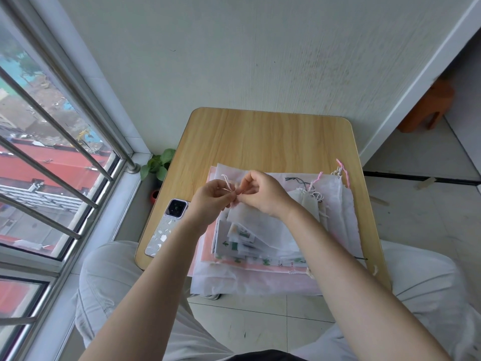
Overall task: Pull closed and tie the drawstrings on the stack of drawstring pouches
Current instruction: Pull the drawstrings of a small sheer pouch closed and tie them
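Note:
A stack of thin white and pink drawstring pouches (263,259) lies on a small wooden table (260,136). Some carry green prints. My left hand (210,196) and my right hand (263,194) meet above the stack's far left part. Both pinch the white-and-pink drawstring (227,184) of a small white pouch (247,217) that hangs below my fingers. Loose cord ends stick up past my left fingers. Several small pouches with gathered tops and cords (312,196) lie on the right of the stack.
A phone (168,226) in a patterned case lies face down at the table's left edge. A potted green plant (158,162) stands on the floor between table and barred window (52,152). A white wall is behind the table. My knees flank the table.

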The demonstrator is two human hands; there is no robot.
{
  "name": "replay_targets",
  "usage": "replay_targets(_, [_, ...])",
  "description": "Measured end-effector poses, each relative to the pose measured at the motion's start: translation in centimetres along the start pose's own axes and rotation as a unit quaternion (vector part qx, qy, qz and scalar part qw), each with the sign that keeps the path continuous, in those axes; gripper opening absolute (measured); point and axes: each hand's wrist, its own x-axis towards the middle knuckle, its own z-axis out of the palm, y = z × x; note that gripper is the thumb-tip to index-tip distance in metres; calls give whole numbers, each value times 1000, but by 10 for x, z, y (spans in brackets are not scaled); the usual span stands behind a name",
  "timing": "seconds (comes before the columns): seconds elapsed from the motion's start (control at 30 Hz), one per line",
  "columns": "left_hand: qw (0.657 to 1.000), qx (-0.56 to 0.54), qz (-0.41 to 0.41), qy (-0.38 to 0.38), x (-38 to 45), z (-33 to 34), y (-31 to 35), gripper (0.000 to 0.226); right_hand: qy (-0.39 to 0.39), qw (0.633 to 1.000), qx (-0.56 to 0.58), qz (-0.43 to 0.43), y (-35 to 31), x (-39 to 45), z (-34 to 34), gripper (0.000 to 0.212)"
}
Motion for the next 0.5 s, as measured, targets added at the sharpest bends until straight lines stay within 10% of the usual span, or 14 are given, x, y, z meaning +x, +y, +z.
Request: replay_targets(0.5, [996,66,13,60,-1,1,9,8,41,992,-118,-4,-7,2,-1,28])
